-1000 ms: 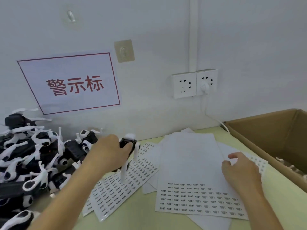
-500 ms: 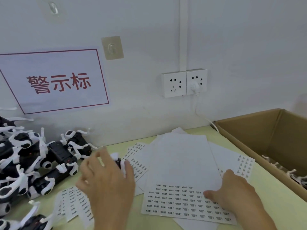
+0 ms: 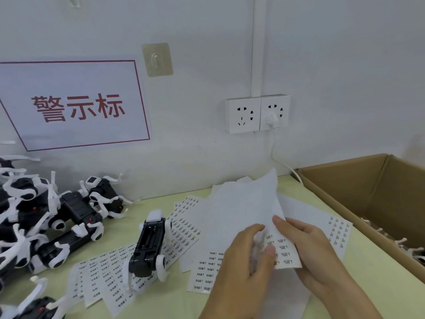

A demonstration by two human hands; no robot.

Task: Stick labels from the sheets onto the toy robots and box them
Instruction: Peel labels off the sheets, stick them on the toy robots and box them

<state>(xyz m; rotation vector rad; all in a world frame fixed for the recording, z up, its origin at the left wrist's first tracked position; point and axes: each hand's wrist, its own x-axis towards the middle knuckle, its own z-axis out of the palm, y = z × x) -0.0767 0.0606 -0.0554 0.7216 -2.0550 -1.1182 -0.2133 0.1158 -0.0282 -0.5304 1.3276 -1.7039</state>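
Counter (image 3: pixel 287 302), pale green, carried everything, and the label sheet in the person's hands was the thing to go by. Right of that sheet stood the big cardboard box (image 3: pixel 358 180), with a few toy robots (image 3: pixel 411 253) already showing inside it at its lower right. So some boxing looked done. Far left of the sheet lay a pile of black and white robots (image 3: pixel 46 215), and those probably waited for labels. Just left of the sheet, one robot (image 3: pixel 149 247) lay belly up on more label sheets (image 3: pixel 110 275). It looked like the next one to get a label.

The label sheet (image 3: pixel 243 215) was lifted at its near edge. The right hand (image 3: pixel 308 249) pinched that edge with thumb on top. The left hand (image 3: pixel 248 259) had its fingers curled at the labels, as if picking one off.

A sign (image 3: pixel 76 104) on the wall, up and left of the sheet, read 警示标 in red. The label print was too small to read.
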